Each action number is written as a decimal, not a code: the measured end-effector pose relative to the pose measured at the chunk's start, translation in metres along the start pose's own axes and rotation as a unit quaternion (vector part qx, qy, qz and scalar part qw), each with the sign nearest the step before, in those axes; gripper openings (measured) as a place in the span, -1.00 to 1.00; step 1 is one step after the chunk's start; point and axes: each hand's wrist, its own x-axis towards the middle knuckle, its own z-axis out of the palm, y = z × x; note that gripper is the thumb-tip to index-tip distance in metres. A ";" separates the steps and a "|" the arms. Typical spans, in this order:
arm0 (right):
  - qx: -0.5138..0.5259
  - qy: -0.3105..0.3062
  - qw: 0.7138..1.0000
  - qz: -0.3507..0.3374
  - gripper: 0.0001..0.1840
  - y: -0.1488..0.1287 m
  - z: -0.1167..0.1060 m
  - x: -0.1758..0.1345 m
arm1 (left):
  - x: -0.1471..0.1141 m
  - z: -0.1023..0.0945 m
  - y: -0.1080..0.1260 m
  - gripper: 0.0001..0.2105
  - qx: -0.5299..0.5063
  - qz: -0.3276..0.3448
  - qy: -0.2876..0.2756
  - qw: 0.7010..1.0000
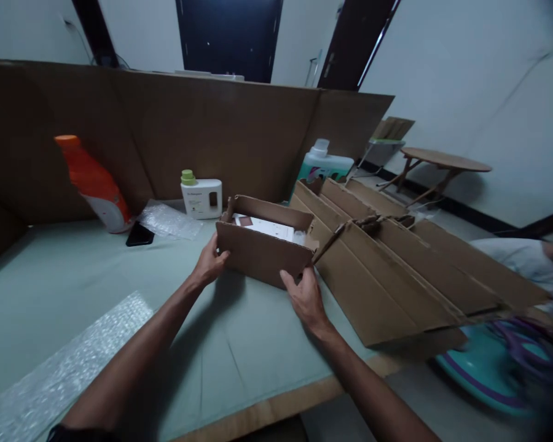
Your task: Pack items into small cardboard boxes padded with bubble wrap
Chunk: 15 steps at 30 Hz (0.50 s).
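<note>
Between my two hands is a small brown cardboard box (258, 252), its top uncovered. A white item with a brownish patch (268, 228) lies inside it, and a bit of clear plastic shows at the right end. My left hand (209, 261) grips the box's left end, thumb on the near side. On the right end, my right hand (306, 294) holds the lower corner with its thumb against the near side. Close by on the right stand folded cardboard pieces (373, 276), touching or nearly touching the box.
A white bottle with a green cap (203, 197), an orange bottle (96, 184), a black phone (139, 234) and bubble wrap (170, 220) sit behind. More bubble wrap (83, 356) lies front left. A teal bottle (325, 164) stands behind the cardboard. A cardboard wall (212, 132) bounds the back. Someone sits at right.
</note>
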 end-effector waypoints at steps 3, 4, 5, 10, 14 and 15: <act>-0.004 0.040 0.999 -0.014 -0.23 0.021 -0.006 -0.006 | 0.042 0.030 -0.005 -0.36 -0.019 0.002 -0.046 0.999; 0.005 0.047 0.999 -0.017 -0.19 0.028 -0.005 -0.008 | 0.053 0.038 -0.008 -0.35 -0.021 -0.004 -0.048 0.999; 0.019 0.049 0.998 -0.015 -0.17 0.036 -0.003 -0.010 | 0.061 0.047 -0.011 -0.34 -0.019 -0.012 -0.043 0.999; 0.079 -0.026 0.994 0.075 -0.19 0.078 0.009 -0.018 | 0.055 0.097 -0.039 -0.40 -0.006 -0.044 -0.044 0.998; 0.110 -0.038 0.990 0.080 -0.20 0.102 0.009 -0.012 | 0.033 0.128 -0.055 -0.34 -0.014 -0.037 -0.070 0.997; 0.117 -0.033 0.990 0.075 -0.19 0.106 0.009 -0.010 | 0.032 0.134 -0.057 -0.31 -0.017 -0.034 -0.074 0.997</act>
